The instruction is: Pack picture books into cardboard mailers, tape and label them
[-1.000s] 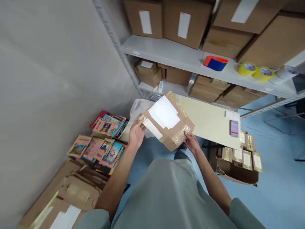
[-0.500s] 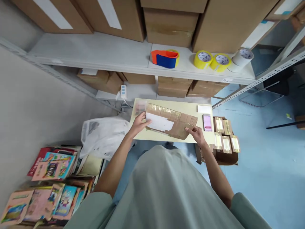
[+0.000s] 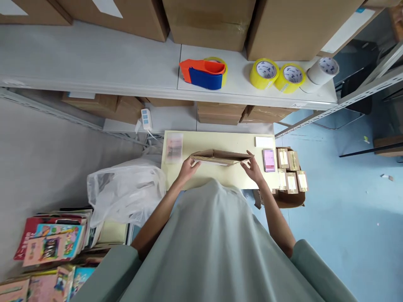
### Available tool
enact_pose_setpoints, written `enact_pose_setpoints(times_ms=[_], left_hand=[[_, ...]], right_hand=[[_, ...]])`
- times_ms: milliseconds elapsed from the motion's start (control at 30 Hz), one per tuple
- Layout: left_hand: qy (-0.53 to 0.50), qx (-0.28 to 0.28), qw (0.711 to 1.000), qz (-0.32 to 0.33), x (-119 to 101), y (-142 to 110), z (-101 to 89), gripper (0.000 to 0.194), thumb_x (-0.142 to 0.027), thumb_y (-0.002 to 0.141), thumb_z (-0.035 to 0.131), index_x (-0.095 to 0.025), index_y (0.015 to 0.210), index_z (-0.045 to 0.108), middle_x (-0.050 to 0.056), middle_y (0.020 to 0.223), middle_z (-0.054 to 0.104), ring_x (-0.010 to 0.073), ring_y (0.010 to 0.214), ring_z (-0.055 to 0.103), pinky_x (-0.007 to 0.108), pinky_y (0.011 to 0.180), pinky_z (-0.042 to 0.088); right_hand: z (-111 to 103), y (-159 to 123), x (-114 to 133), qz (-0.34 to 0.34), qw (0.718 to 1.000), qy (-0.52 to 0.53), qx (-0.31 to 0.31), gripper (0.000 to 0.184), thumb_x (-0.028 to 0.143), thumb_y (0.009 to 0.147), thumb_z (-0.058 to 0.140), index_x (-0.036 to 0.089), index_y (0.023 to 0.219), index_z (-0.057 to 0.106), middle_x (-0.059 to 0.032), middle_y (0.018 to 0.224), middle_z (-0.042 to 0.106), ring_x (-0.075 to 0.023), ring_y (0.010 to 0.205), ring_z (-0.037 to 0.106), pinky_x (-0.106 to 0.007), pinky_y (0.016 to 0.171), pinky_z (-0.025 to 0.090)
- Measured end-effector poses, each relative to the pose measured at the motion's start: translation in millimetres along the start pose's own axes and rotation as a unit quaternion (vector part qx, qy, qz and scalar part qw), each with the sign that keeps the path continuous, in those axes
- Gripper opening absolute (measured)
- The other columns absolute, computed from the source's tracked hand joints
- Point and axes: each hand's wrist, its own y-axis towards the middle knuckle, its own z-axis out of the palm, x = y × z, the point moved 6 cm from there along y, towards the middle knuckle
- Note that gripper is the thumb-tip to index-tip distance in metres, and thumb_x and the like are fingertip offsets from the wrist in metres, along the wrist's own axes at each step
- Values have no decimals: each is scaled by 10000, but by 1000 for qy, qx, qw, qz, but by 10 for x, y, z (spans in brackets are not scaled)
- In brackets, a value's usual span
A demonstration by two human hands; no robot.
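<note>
The pale yellow desk (image 3: pixel 201 179) stood against the grey metal shelving (image 3: pixel 126 71). Left of the desk rose a plain grey wall (image 3: pixel 40 155); right of it spread a light blue floor (image 3: pixel 343 218), glossy with light.

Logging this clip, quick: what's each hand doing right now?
Left hand: closed on one end of the cardboard box.
Right hand: closed on its other end.

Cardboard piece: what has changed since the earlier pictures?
The cardboard piece has moved rightward over the table and tipped from labelled face up to edge up, showing an opening. The left hand and right hand still hold its ends. Phone and tape dispenser stayed put.
</note>
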Motion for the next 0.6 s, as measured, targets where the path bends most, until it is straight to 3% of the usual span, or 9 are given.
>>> enact_pose_setpoints(times_ms=[100,267,367,467,600], left_hand=[[-2,44,999,13,-5,2,69,597,-528,814,765,-194,1307,745,163,1480,766,374,1485,667,559,1315,480],[-33,62,998,3,-38,-18,159,677,-597,855,709,-193,1396,754,158,1542,736,380,1544,610,548,1319,475],[-67,25,996,-52,-30,-78,163,744,-733,913,629,-174,1385,765,176,1486,763,392,1446,682,567,1227,567],[-79,-10,993,-83,-66,-167,166,833,-843,940,608,-147,1371,762,200,1411,792,389,1354,734,552,1159,614],[-53,-24,995,-80,-122,-263,186,903,-902,849,737,-152,1349,762,199,1378,803,388,1332,744,515,1144,615]], right_hand=[[125,41,0,30,998,20,49,1023,673,970,699,366,1832,243,-136,1854,387,-388,1701,414,-690,1328,429],[213,37,162,40,990,68,119,924,552,1048,576,372,1860,173,-124,1820,465,-364,1540,629,-667,1280,495],[141,-1,235,65,989,73,113,841,613,1073,558,367,1835,300,-98,1795,511,-370,1620,544,-657,1286,493],[58,-50,255,96,988,61,101,876,734,1056,596,317,1803,406,-133,1781,525,-395,1642,513,-629,1284,507],[21,-87,251,100,989,50,100,1053,851,987,661,321,1834,328,-160,1805,483,-423,1569,593,-605,1244,562]])
